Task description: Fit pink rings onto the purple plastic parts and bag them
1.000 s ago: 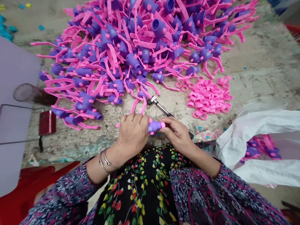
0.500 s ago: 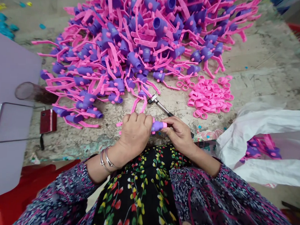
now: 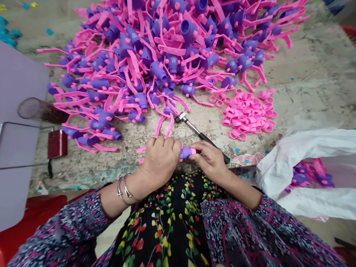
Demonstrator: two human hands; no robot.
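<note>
My left hand (image 3: 161, 158) is closed around a purple plastic part (image 3: 185, 152) with pink arms, whose pink ends poke out on the left. A pink ring (image 3: 193, 151) sits on the part's right end. The thumb and fingers of my right hand (image 3: 210, 160) are pinched together at that ringed end. Just beyond my hands lies a small hammer (image 3: 192, 128) with a black handle. A heap of loose pink rings (image 3: 248, 112) is at the right, and a large pile of purple and pink parts (image 3: 157, 70) spreads across the far side of the table.
A white sack (image 3: 314, 148) with similar parts inside stands open at the right. On the left are a tumbler (image 3: 31, 108) with dark contents, a dark red box (image 3: 57, 143) and a lilac panel (image 3: 16, 85). Turquoise pieces (image 3: 6, 34) lie far left.
My right hand has shifted slightly, uncovering more of the hammer's handle. My left hand and the purple part have barely moved.
</note>
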